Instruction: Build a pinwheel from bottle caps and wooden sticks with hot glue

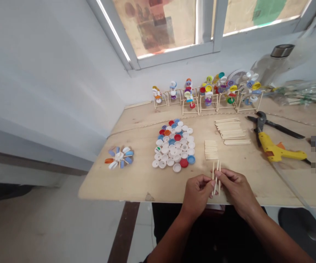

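My left hand (pixel 198 190) and my right hand (pixel 236 188) meet near the front edge of a plywood table (pixel 136 182). Both are closed on a few thin wooden sticks (pixel 216 175) that stand roughly upright between the fingertips. Just beyond them lies a small pile of short sticks (pixel 210 149). A cluster of plastic bottle caps (pixel 174 144) in white, red and blue lies to the left of that pile.
A longer stick pile (pixel 231 129) lies further back. A yellow glue gun (pixel 280 150) and black pliers (pixel 264 122) rest at the right. A cap pinwheel (pixel 119 157) lies at the left edge. Several cap-and-stick windmills (pixel 209 95) stand along the wall, beside a clear bottle (pixel 273 64).
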{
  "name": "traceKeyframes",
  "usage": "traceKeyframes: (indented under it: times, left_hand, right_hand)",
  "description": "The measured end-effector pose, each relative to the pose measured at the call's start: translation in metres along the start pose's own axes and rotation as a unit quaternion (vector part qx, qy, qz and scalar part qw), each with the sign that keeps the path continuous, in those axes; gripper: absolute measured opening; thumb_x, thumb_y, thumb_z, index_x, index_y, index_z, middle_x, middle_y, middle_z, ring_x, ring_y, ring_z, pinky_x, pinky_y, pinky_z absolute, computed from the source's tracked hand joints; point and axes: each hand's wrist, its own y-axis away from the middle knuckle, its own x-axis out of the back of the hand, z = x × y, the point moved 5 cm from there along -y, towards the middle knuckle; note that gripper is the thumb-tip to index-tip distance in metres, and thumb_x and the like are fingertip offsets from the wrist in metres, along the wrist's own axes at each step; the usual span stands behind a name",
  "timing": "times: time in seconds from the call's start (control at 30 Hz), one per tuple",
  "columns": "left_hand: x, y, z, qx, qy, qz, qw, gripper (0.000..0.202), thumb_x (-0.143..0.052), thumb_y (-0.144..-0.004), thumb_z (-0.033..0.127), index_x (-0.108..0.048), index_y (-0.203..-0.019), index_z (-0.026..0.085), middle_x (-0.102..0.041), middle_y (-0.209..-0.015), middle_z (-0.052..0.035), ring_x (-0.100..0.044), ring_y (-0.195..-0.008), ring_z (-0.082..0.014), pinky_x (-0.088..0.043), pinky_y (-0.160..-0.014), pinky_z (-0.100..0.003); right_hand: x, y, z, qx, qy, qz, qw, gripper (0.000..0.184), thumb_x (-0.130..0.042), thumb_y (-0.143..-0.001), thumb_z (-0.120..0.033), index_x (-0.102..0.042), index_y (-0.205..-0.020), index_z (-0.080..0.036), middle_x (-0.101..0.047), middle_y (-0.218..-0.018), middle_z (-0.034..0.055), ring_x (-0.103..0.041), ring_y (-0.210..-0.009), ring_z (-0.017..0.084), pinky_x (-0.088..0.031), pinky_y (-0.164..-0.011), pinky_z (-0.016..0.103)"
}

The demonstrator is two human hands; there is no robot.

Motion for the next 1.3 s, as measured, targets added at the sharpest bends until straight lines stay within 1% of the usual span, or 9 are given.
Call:
traceKeyframes:
  times: [0.1,0.23,0.37,0.5,0.63,0.73,0.87,1.03,1.3]
  left_hand:
    - [-0.001,-0.003,0.001,0.009,0.007,-0.015,1.000,0.023,-0.064,-0.074,0.034,-0.065,-0.063,0.014,-0.060,-0.052,-0.0009,-0.047,-0.045,-0.0091,-0.039,-0.048,-0.022]
    - [-0.002,-0.008,0.004,0.009,0.003,-0.024,1.000,0.024,-0.066,-0.071,0.038,-0.065,-0.062,0.015,-0.057,-0.050,0.0005,-0.046,-0.044,-0.0088,-0.038,-0.046,-0.022]
    - [-0.003,-0.011,0.002,0.000,0.000,-0.036,0.999,0.023,-0.066,-0.072,0.037,-0.063,-0.062,0.016,-0.056,-0.049,0.0017,-0.047,-0.043,-0.0083,-0.038,-0.045,-0.021]
    - [-0.007,-0.011,-0.003,0.018,0.019,-0.058,0.998,0.025,-0.063,-0.074,0.039,-0.056,-0.067,0.017,-0.060,-0.052,0.0015,-0.053,-0.042,-0.0092,-0.034,-0.041,-0.019]
    - [-0.010,-0.011,-0.005,0.042,0.050,-0.083,0.994,0.028,-0.064,-0.074,0.042,-0.052,-0.072,0.017,-0.062,-0.053,0.0010,-0.056,-0.041,-0.0098,-0.034,-0.040,-0.018]
    - [-0.011,-0.011,-0.005,0.051,0.067,-0.089,0.992,0.030,-0.065,-0.073,0.044,-0.055,-0.073,0.016,-0.063,-0.054,-0.0001,-0.055,-0.040,-0.0096,-0.034,-0.040,-0.019]
    - [-0.011,-0.011,-0.008,0.070,0.084,-0.098,0.989,0.031,-0.066,-0.073,0.044,-0.059,-0.075,0.014,-0.063,-0.054,-0.0005,-0.054,-0.041,-0.0095,-0.035,-0.041,-0.019]
    - [-0.011,-0.010,-0.008,0.084,0.083,-0.092,0.989,0.032,-0.067,-0.071,0.045,-0.062,-0.072,0.014,-0.064,-0.054,-0.0011,-0.054,-0.040,-0.0097,-0.037,-0.041,-0.020]
    - [-0.012,-0.008,-0.005,0.082,0.083,-0.101,0.988,0.030,-0.069,-0.069,0.043,-0.061,-0.070,0.014,-0.063,-0.053,-0.0006,-0.054,-0.040,-0.0095,-0.037,-0.041,-0.020]
  right_hand:
    - [0.000,-0.001,-0.003,-0.001,-0.017,0.009,1.000,0.040,-0.079,-0.057,-0.049,-0.074,-0.076,-0.015,-0.058,-0.058,-0.0006,-0.047,-0.054,0.011,-0.040,-0.052,0.024]
    - [0.000,-0.002,-0.005,0.008,-0.015,0.014,1.000,0.038,-0.079,-0.057,-0.049,-0.073,-0.075,-0.015,-0.060,-0.059,-0.0004,-0.049,-0.054,0.012,-0.041,-0.052,0.024]
    - [0.001,-0.002,-0.002,0.017,-0.038,0.025,0.999,0.037,-0.081,-0.057,-0.045,-0.072,-0.076,-0.016,-0.062,-0.063,-0.0002,-0.051,-0.056,0.011,-0.041,-0.051,0.023]
    - [-0.005,-0.001,-0.001,0.005,-0.079,0.005,0.997,0.041,-0.081,-0.056,-0.048,-0.071,-0.077,-0.015,-0.060,-0.057,-0.0012,-0.049,-0.046,0.011,-0.041,-0.043,0.024]
    - [-0.008,0.001,-0.001,-0.012,-0.093,0.011,0.996,0.045,-0.081,-0.053,-0.051,-0.069,-0.076,-0.015,-0.057,-0.052,-0.0026,-0.047,-0.038,0.010,-0.037,-0.035,0.024]
    - [-0.008,0.002,-0.002,-0.007,-0.094,0.013,0.996,0.043,-0.081,-0.054,-0.051,-0.068,-0.074,-0.015,-0.058,-0.052,-0.0027,-0.046,-0.037,0.009,-0.036,-0.033,0.023]
    - [-0.007,0.001,-0.001,-0.006,-0.093,0.015,0.996,0.043,-0.081,-0.056,-0.049,-0.068,-0.079,-0.015,-0.059,-0.054,-0.0027,-0.046,-0.036,0.009,-0.037,-0.033,0.023]
    - [-0.006,0.002,-0.001,-0.001,-0.077,0.023,0.997,0.044,-0.080,-0.056,-0.050,-0.069,-0.081,-0.015,-0.059,-0.054,-0.0023,-0.046,-0.038,0.009,-0.037,-0.033,0.023]
    - [-0.006,0.003,-0.001,-0.001,-0.056,0.024,0.998,0.042,-0.079,-0.058,-0.050,-0.070,-0.080,-0.016,-0.057,-0.054,-0.0029,-0.046,-0.040,0.010,-0.036,-0.035,0.022]
